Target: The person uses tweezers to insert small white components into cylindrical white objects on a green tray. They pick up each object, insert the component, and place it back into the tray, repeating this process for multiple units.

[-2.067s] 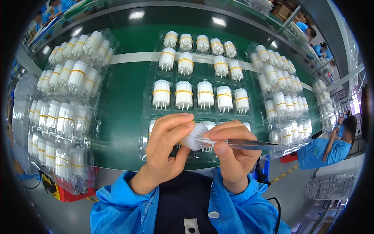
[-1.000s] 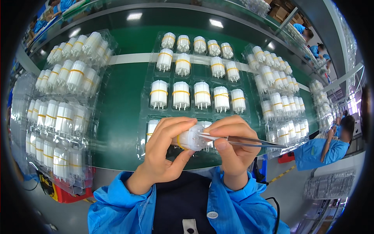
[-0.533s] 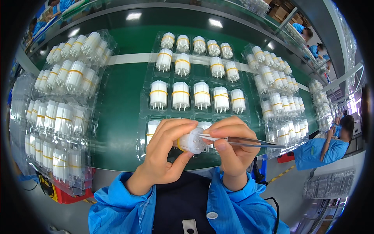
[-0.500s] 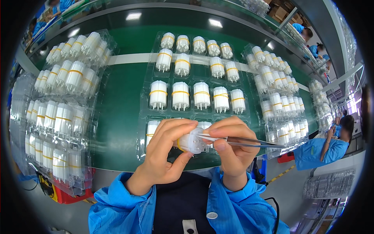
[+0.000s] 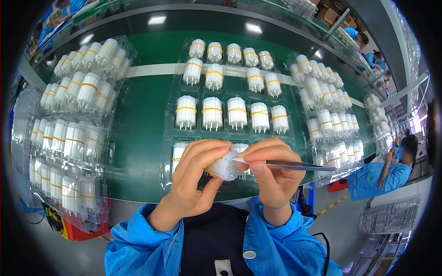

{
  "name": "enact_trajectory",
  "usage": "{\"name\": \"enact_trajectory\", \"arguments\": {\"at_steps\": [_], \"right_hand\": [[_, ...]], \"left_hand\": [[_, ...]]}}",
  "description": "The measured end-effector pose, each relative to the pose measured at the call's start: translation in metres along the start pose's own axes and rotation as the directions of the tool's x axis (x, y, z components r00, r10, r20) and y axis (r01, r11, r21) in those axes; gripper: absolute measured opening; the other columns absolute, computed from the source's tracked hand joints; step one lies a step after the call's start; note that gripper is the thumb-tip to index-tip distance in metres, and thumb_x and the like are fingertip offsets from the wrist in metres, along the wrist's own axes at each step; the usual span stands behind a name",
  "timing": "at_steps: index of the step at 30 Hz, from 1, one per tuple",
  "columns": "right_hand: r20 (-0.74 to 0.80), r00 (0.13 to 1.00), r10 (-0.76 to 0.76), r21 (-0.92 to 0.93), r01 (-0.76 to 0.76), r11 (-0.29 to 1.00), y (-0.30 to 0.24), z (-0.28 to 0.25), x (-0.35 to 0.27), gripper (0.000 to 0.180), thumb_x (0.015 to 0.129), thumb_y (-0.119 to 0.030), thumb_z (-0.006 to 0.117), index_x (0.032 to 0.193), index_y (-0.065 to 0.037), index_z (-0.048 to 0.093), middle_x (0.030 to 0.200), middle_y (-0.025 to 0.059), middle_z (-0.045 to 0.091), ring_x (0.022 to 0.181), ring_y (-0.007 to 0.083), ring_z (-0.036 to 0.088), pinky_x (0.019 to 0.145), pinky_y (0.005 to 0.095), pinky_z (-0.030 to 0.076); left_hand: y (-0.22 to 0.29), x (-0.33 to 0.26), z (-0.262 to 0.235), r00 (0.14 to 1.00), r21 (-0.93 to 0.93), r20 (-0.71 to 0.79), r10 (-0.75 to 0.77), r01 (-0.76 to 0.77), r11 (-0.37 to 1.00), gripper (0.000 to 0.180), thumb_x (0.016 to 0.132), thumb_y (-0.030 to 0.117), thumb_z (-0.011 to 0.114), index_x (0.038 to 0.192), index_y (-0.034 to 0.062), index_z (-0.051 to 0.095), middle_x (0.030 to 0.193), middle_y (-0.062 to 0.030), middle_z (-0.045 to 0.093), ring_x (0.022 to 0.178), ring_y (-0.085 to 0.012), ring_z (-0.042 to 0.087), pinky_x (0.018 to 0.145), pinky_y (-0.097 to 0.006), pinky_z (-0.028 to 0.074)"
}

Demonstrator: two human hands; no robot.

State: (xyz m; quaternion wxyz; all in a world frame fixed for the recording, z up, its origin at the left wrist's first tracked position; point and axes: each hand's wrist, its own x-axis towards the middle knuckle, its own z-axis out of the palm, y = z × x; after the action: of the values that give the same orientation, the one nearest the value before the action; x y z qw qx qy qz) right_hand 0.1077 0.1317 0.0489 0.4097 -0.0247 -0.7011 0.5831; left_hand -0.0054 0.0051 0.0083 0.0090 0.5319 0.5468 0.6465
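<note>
The left hand point(image 5: 195, 181) pinches a small white plastic cylinder with a yellow band point(image 5: 224, 167) close to the chest, likely steadying it. Its long axis lies roughly sideways, pin end toward the right hand point(image 5: 274, 177), which pinches thin metal tweezers point(image 5: 287, 165), tips at that end. Beyond both hands, a clear blister tray point(image 5: 171, 133) of like cylinders sits on the green tabletop point(image 5: 138, 138).

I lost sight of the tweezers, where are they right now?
In the head view, the tweezers are pinched in the right hand, right of centre, their tips at the white cylindrical part that the left hand holds.
</note>
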Motion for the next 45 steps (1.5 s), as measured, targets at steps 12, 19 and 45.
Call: {"name": "enact_trajectory", "arguments": {"at_steps": [12,19,45], "right_hand": [[0.161,0.987,-0.001,-0.161,0.027,0.987,-0.021,-0.006,0.014,0.011,0.080,0.004,0.068,0.091,0.003,0.070,0.087,0.0164,0.068,0.077,0.0218,0.067,0.067,0.0306,0.054],[-0.012,1.000,0.016,0.152,-0.014,0.988,-0.015,0.003,-0.008,0.019,0.082,-0.004,0.072,0.098,0.004,0.069,0.094,0.0176,0.068,0.086,0.0218,0.066,0.077,0.0317,0.053],[0.008,0.999,-0.032,0.035,0.032,0.999,0.000,0.012,-0.008,0.011,0.085,0.001,0.069,0.096,0.004,0.069,0.092,0.0164,0.069,0.084,0.0217,0.066,0.073,0.0304,0.052]], "left_hand": [[0.001,0.001,-0.001,0.998,0.102,0.023,0.050,-0.052,0.993,0.057,0.063,-0.013,0.069,0.117,-0.0026,0.055,0.120,-0.0232,0.060,0.105,-0.0372,0.060,0.091,-0.044,0.048],[-0.004,-0.007,0.006,0.998,-0.114,-0.019,-0.053,0.050,0.992,0.055,0.076,-0.010,0.069,0.115,0.0036,0.033,0.123,-0.0290,0.053,0.110,-0.0292,0.059,0.094,-0.039,0.048],[0.005,0.003,0.000,0.997,0.296,0.060,0.042,-0.058,0.953,0.075,0.063,-0.013,0.065,0.134,-0.0024,0.046,0.121,-0.0198,0.050,0.108,-0.0386,0.046,0.095,-0.046,0.037]]}}
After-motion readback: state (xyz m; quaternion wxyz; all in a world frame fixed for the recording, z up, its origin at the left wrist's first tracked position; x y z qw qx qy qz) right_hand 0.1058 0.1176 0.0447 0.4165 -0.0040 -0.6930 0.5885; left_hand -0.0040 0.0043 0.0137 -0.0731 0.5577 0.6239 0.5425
